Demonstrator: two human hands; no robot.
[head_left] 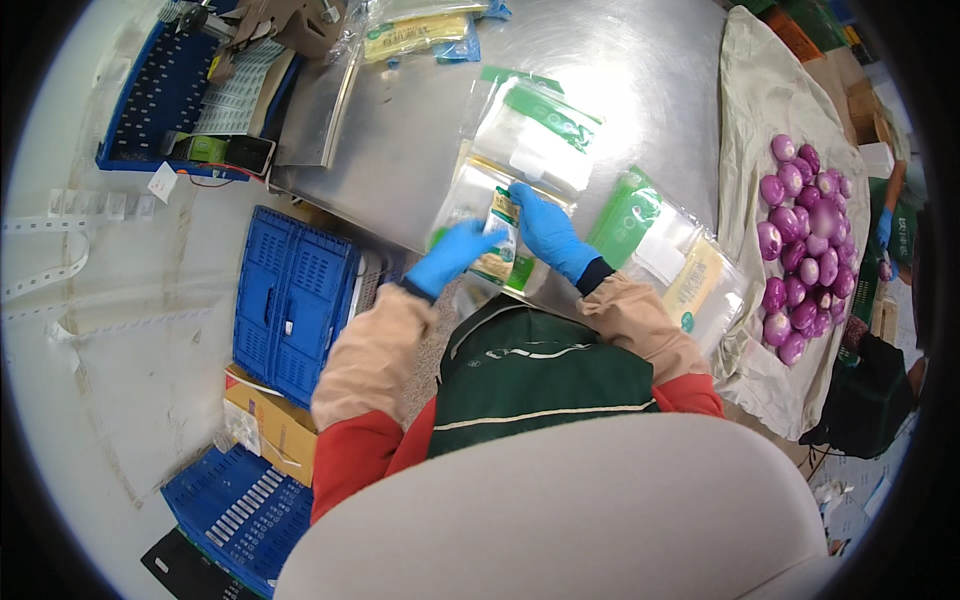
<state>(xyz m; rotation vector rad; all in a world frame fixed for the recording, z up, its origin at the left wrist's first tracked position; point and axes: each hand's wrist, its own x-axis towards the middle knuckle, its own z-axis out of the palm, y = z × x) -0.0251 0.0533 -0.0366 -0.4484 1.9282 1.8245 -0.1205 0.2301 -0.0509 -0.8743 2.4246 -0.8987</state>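
Observation:
My right hand [549, 232], in a blue glove, is closed on the upper right edge of a small printed packet [503, 215] in cream, white and green. From the left, my blue-gloved left hand [452, 254] reaches across the packet's lower part, its fingers stretched out against the surface and slightly blurred. Beneath both hands lie clear plastic bags [462, 193] at the table's near edge. Just beyond them is another clear bag with a green band [548, 112]. To the right of my right hand lie bags with green printing [625, 215] and a cream-printed bag [694, 280].
Purple onions [805, 240] sit on a pale cloth [755, 110] at the right, where another person's gloved hand [884, 228] shows. The steel table [410, 130] holds yellow packs [415, 38] at the back. Blue crates [290, 300] and a cardboard box [275, 425] stand left.

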